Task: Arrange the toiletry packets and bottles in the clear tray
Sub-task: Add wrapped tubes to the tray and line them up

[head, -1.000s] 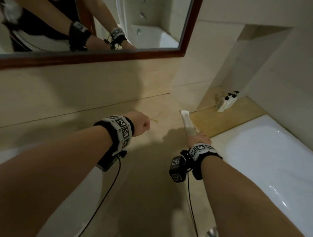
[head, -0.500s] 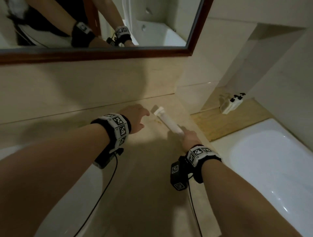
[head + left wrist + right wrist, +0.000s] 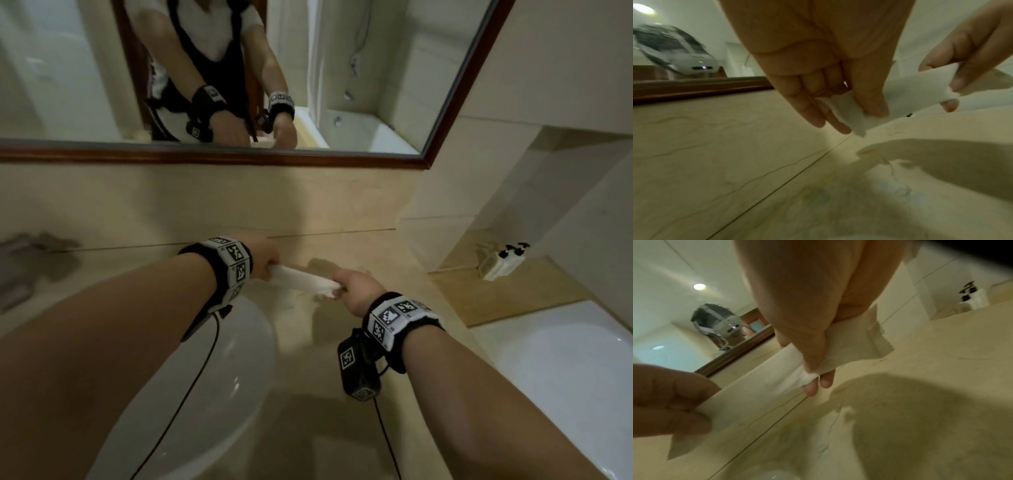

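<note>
A long white toiletry packet (image 3: 303,281) is held level above the beige counter (image 3: 359,253), one end in each hand. My left hand (image 3: 263,262) pinches its left end between thumb and fingers; the left wrist view shows that pinch on the packet (image 3: 851,112). My right hand (image 3: 354,291) pinches the right end, and in the right wrist view the packet (image 3: 777,369) runs from those fingertips (image 3: 812,386) down-left to my left hand (image 3: 670,404). Two white pump bottles with black tops (image 3: 503,262) stand on the ledge at the right. No clear tray is in view.
A white basin (image 3: 205,377) lies below my left forearm and a white bathtub (image 3: 565,370) fills the right. A wood-framed mirror (image 3: 239,156) hangs on the wall ahead. A grey tap (image 3: 30,267) sits at the far left.
The right hand carried the packet left from the ledge edge, and the left hand took hold of its free end. The camera view tilted up and left.
</note>
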`<action>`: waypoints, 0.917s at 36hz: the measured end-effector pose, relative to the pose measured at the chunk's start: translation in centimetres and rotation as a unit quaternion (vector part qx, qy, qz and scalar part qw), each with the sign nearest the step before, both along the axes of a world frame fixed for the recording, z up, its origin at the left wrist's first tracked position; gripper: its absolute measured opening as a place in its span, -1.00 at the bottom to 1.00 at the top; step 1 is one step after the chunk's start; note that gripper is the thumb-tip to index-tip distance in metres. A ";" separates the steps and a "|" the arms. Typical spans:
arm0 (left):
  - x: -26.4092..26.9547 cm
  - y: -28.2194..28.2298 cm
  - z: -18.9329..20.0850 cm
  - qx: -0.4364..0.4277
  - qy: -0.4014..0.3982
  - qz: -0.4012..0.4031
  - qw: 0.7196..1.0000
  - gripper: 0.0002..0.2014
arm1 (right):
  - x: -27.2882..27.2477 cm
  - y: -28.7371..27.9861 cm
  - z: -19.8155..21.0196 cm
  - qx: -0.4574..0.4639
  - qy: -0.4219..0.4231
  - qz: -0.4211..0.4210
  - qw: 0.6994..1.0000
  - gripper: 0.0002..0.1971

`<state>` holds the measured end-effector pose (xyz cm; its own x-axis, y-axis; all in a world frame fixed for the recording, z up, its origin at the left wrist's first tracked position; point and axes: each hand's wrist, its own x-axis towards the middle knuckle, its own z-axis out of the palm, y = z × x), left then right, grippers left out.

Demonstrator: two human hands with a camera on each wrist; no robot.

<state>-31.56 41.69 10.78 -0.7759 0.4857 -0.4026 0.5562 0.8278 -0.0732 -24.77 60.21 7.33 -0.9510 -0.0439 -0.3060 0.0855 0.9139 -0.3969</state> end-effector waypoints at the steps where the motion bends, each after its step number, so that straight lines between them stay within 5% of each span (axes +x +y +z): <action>1: 0.3 -1.3 0.3 -0.005 0.002 0.012 1.000 -0.66 | 0.2 -1.1 0.4 0.007 -0.001 0.014 1.000 -0.72; 33: 16.4 -46.4 3.0 -0.030 0.031 0.240 0.970 -0.64 | 8.3 -41.6 3.3 0.015 0.027 0.262 0.965 -0.75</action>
<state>-15.16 -4.69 13.82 -0.9301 0.0396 -0.3652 0.1009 0.9835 -0.1504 -16.48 18.62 10.62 -0.8155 -0.5145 -0.2652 -0.4113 0.8374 -0.3600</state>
